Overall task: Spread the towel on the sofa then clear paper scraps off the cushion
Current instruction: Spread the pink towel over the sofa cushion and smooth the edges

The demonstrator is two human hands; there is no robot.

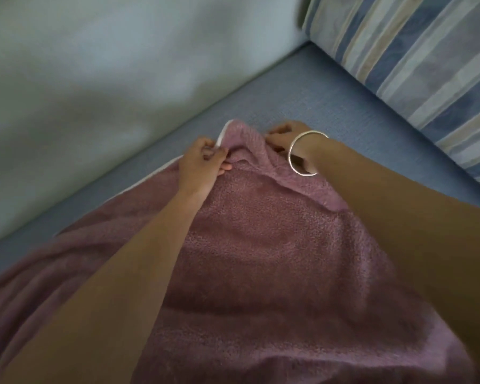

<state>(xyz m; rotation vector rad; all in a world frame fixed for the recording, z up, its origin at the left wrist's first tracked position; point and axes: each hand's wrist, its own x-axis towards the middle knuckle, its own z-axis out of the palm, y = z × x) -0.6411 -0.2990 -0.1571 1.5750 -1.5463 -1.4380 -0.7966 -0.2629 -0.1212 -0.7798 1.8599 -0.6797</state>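
Note:
A fluffy mauve-pink towel [247,245] with a white trim lies over the blue sofa seat [316,101], bunched into a raised fold at its far end. My left hand [203,162] pinches the towel's far edge by the white trim. My right hand [286,137], a silver bangle on its wrist, grips the same far edge a little to the right. Both forearms stretch out over the towel. No paper scraps show in this view.
A pale wall [94,79] runs along the sofa's left side. A blue-and-cream striped cushion [416,56] leans at the upper right. Bare blue seat fabric shows between the towel's far end and the cushion.

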